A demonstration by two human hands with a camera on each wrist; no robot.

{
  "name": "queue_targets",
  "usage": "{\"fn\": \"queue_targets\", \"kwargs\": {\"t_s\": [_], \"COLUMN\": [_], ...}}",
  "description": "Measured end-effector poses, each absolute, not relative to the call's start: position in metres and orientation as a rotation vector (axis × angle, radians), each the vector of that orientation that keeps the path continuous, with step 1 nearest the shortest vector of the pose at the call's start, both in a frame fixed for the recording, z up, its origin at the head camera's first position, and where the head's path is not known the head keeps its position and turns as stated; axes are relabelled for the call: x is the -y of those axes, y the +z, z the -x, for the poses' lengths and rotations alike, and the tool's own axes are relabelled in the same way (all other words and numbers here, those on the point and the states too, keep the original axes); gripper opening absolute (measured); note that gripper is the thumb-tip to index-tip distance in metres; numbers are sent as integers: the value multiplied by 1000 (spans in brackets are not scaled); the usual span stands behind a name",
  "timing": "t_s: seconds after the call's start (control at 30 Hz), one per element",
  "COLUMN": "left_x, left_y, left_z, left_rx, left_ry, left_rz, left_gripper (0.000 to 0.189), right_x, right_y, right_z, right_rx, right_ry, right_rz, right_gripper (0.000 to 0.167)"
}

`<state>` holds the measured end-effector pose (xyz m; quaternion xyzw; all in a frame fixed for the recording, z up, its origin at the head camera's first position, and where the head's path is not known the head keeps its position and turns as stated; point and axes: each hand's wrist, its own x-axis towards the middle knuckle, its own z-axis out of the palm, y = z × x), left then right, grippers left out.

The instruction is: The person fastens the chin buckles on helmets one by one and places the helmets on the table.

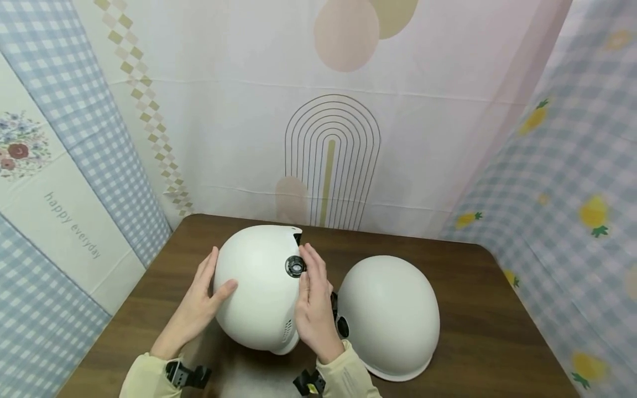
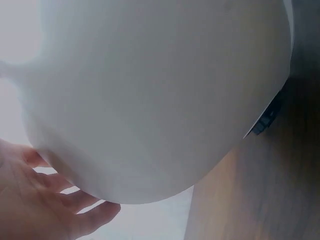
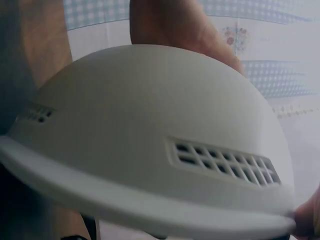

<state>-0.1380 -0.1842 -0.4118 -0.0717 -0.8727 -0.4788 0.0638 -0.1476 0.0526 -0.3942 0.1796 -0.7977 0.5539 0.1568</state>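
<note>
A white helmet (image 1: 259, 287) is tilted on its side between both hands, its opening turned toward the right. A round black fitting (image 1: 296, 266) sits on its side near the rim. The left hand (image 1: 199, 304) rests against the dome's left side, thumb in front and fingers spread nearly straight; in the left wrist view those fingers (image 2: 95, 220) press its curve. Along the rim side lies the right hand (image 1: 316, 315), its fingers extended upward close to the black fitting. Slotted vents (image 3: 225, 162) show above the helmet's rim in the right wrist view.
A second white helmet (image 1: 390, 315) rests dome-up on the brown wooden table (image 1: 478, 309), just right of the right hand. Black parts show at its left edge. Patterned cloths (image 1: 239, 138) hang behind the table and at both sides.
</note>
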Motion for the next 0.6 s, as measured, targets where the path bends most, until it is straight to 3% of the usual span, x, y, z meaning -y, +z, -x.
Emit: {"fn": "queue_targets", "kwargs": {"t_s": [0.6], "left_x": [188], "left_y": [-411], "left_z": [139], "left_rx": [2718], "left_ry": [-1497], "left_rz": [157], "left_gripper": [87], "right_x": [-55], "right_y": [-396], "right_z": [149], "right_rx": [2319], "right_ry": [1640], "right_rz": [-523], "right_gripper": [42]}}
